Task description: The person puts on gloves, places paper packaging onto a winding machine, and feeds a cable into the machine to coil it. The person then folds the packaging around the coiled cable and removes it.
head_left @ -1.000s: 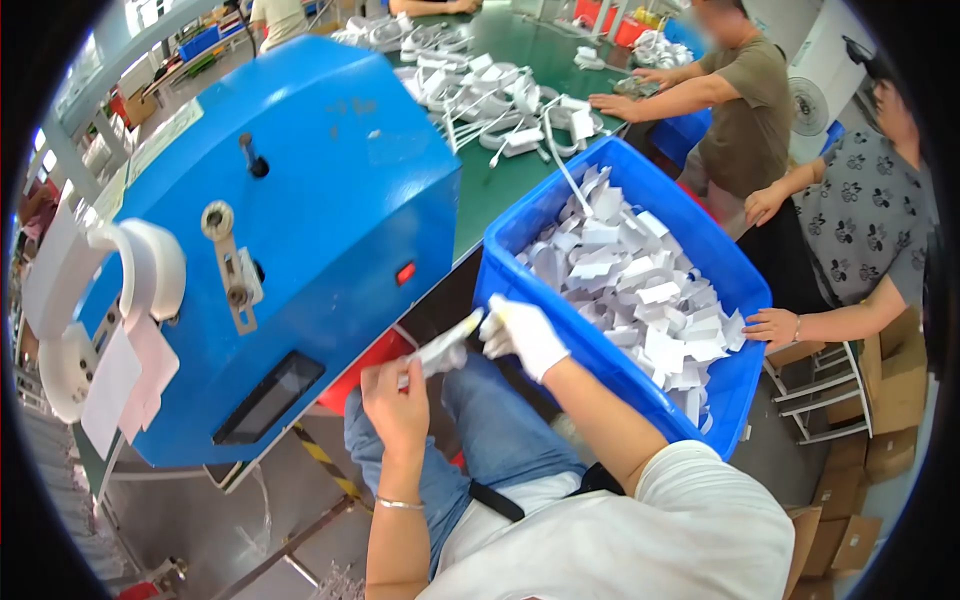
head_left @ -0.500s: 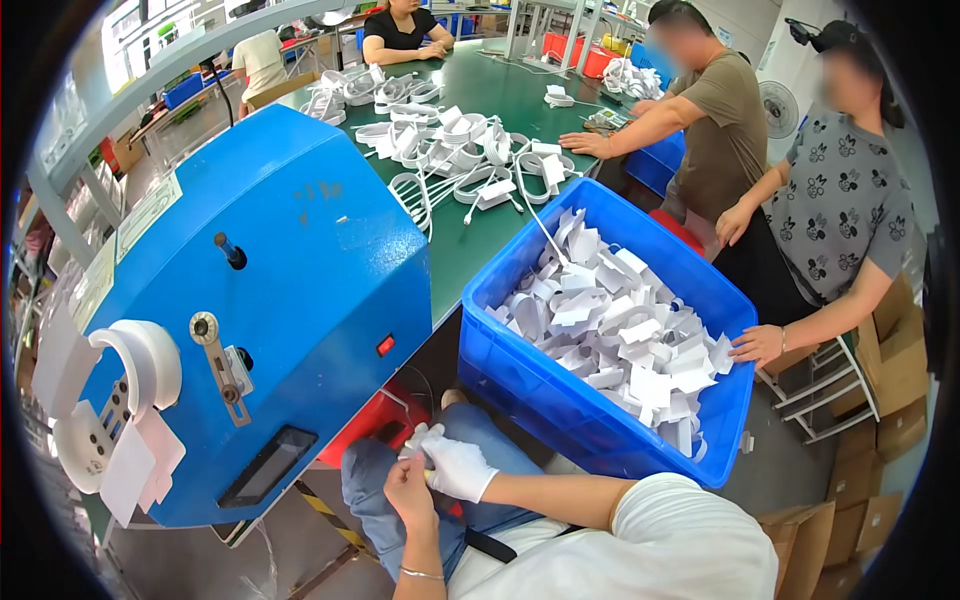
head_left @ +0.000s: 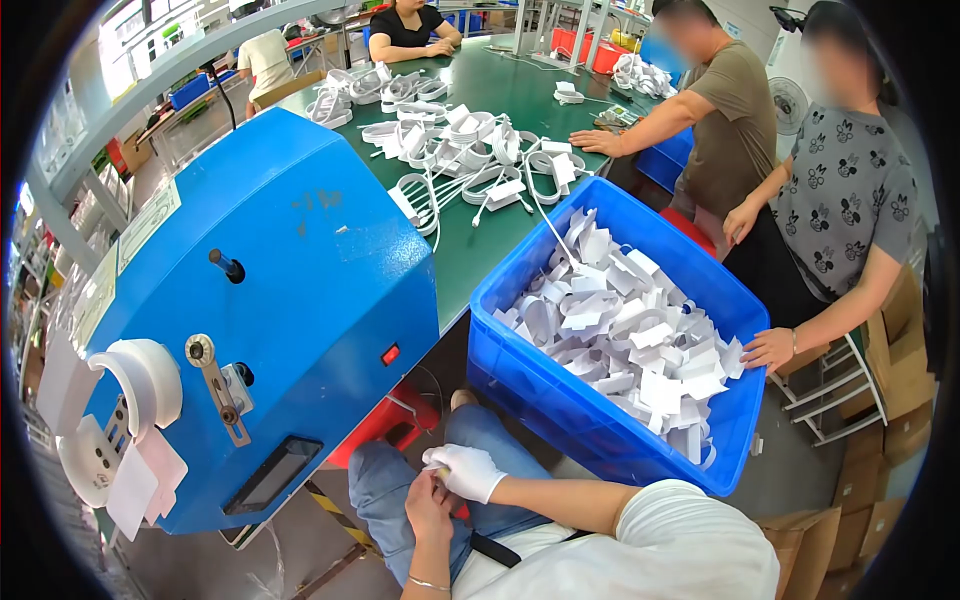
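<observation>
Glove (head_left: 472, 478), white, is on the right hand (head_left: 460, 468), which is over the blue jeans (head_left: 505, 440). The left hand (head_left: 428, 508) is bare, with bent fingers up against the glove. I cannot tell if either hand is gripping some little thing. Near the legs is a big blue bin (head_left: 560, 385) full of white pieces (head_left: 655, 385). Another person's hand (head_left: 768, 350) is on its edge. A blue machine (head_left: 320, 270) is on the left, and white cables (head_left: 470, 135) lie on a green table (head_left: 468, 268).
</observation>
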Available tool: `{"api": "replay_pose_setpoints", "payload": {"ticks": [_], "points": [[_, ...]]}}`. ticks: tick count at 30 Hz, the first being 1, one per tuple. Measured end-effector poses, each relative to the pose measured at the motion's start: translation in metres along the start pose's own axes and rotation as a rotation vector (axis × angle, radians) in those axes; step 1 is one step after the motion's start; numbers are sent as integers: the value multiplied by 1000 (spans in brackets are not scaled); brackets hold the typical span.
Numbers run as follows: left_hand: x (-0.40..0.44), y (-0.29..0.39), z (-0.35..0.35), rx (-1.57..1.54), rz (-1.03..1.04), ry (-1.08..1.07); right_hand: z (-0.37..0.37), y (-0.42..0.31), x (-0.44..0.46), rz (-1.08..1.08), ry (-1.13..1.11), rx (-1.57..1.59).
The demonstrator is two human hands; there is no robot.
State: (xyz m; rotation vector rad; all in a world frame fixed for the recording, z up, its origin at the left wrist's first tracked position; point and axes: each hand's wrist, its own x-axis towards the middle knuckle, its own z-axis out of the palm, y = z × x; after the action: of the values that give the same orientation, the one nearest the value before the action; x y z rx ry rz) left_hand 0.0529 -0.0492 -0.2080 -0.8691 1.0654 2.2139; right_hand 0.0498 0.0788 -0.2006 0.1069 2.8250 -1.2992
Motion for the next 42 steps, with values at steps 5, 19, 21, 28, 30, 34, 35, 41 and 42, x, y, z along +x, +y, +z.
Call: {"api": "replay_pose_setpoints", "payload": {"ticks": [5,19,21,28,30,34,35,41,42], "points": [[-13,-3,-15,1253,639,-146,-13,12,5,109,89,270],[-32,54,4,1937,1285,-246,-34,12,14,229,23,97],[-32,56,3,1953,1272,-246,-33,22,20,193,70,124],[-22,31,16,1417,1452,-606,-22,12,12,198,-75,241],[-19,23,14,1325,1389,-442,-19,12,11,210,-93,344],[-6,15,3,1304,1273,-365,-22,3,10,292,-183,510],[-2,13,-2,1323,1178,-361,-22,2,11,321,-207,559],[-24,41,16,1456,1443,-558,-15,16,12,334,-209,478],[-26,44,18,1402,1524,-707,-14,18,11,337,-204,477]]}}
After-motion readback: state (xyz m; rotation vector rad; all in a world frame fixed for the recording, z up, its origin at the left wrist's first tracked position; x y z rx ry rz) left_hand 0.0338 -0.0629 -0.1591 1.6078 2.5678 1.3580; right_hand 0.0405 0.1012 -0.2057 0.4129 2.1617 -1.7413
